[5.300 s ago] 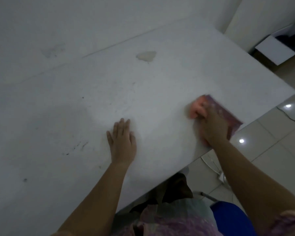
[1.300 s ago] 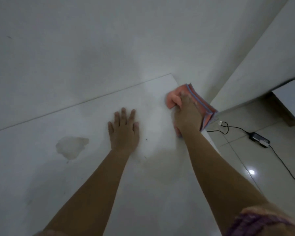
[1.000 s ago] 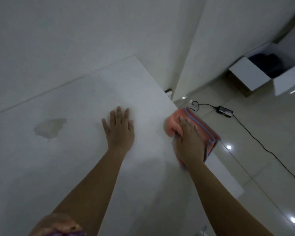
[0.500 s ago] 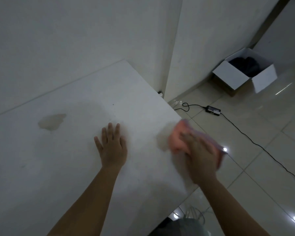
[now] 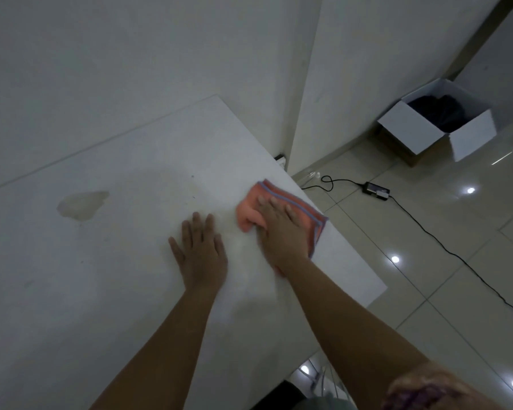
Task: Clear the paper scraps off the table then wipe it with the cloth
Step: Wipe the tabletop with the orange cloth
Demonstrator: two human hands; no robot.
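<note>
Cloth (image 5: 282, 208), salmon pink with bluish stripes along its border, lies folded on the white counter (image 5: 101, 291) close to the right edge, not far from the far corner. My right hand (image 5: 282, 232) rests flat on top of it, fingers stretched out straight and pressing it down, with the thumb side against a bunched-up lobe of the fabric; I am not curling round it. The striped border sticks out beyond my fingertips and to the right of my hand, reaching almost to the counter's edge.

Just to the left of the cloth, close but apart from it, my left hand (image 5: 200, 253) lies palm down on the bare surface, fingers straight and slightly spread, holding nothing.

Further left, well apart from both hands, a pale irregular stain (image 5: 82, 204) marks the counter. A few tiny dark specks show on the surface beyond my hands.

The counter's far side meets a plain white wall (image 5: 131, 69). Off the right edge is a glossy tiled floor (image 5: 427, 232) with bright spots of reflected light. A black cable (image 5: 444, 250) runs across it through a small dark power adapter (image 5: 376, 190). Further back, near the wall, stands an open white cardboard box (image 5: 421, 134) with something dark inside.
</note>
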